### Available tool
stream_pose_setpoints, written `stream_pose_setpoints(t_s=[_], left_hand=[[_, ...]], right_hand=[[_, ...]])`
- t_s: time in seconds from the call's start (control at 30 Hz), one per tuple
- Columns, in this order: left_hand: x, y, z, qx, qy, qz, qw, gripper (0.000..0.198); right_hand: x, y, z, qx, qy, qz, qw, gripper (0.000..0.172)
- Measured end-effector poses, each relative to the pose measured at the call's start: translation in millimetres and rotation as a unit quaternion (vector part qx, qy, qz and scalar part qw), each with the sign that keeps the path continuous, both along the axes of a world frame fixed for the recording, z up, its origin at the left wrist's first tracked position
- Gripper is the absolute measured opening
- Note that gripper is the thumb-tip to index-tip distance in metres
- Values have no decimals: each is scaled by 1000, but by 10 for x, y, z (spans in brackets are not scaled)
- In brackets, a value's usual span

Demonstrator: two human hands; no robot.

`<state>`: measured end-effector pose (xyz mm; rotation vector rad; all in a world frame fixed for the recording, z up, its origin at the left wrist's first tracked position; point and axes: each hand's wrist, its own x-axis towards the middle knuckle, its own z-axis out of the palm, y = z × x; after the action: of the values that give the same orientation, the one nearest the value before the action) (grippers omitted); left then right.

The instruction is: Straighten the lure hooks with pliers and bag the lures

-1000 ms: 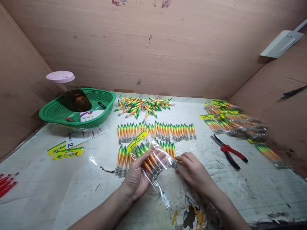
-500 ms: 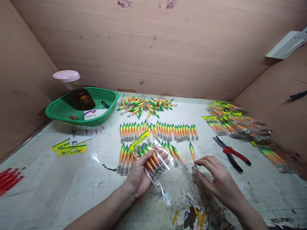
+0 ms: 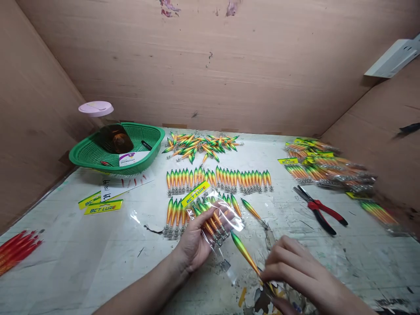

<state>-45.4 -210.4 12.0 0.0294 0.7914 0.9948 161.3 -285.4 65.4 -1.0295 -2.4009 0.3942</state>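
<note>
My left hand (image 3: 195, 247) grips a clear plastic bag (image 3: 236, 222) with a yellow "BCT LURE" header, and several green-and-orange fishing lures show inside it. Between the fingers of my right hand (image 3: 295, 271) is a single fishing lure (image 3: 245, 252), pinched at its hook end, its green tip pointing up and left toward the bag. Behind the bag, loose lures stand in two rows, the back row (image 3: 226, 179) and the front row (image 3: 173, 216), partly covered by the bag. One lure (image 3: 252, 211) lies slanted at the front row's right end.
A green basket (image 3: 77, 159) holding a lidded jar (image 3: 118, 138) sits at the back left. Pliers (image 3: 320, 210) lie on the right, below bagged lures (image 3: 315, 164). A lure pile (image 3: 203, 145) lies at the back; red lures (image 3: 18, 249) and header bags (image 3: 103, 207) are left.
My right hand has picked up the lure that stood at the front row's right and brought it down and left, nearer the bag. The left hand still holds the bag.
</note>
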Motion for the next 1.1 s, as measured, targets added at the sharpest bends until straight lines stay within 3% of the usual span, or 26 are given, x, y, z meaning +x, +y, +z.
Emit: stream_pose_setpoints(t_s=[0.1,0.23,0.33,0.63,0.87,1.1], left_hand=[[6,-19,-13,20,-6,-16,1000,42],[23,-34,-25,17,-11,-21,1000,42],[28,-37,-7,13,-10,-19,1000,42],[21,-44,4,14,-38,-15,999,48],[18,-33,5,1,-25,7,1000,47],[27,-43,12,7,-23,-4,1000,47]], right_hand=[[-168,123,-184,91,-36,-32,995,20],[-287,191,-414,192,-8,-103,976,25],[-328,165,-499,211,8,-125,969,25],[-350,124,-590,254,40,-159,953,40],[-392,90,-582,263,51,-194,944,23],[-420,88,-557,258,40,-208,943,26]])
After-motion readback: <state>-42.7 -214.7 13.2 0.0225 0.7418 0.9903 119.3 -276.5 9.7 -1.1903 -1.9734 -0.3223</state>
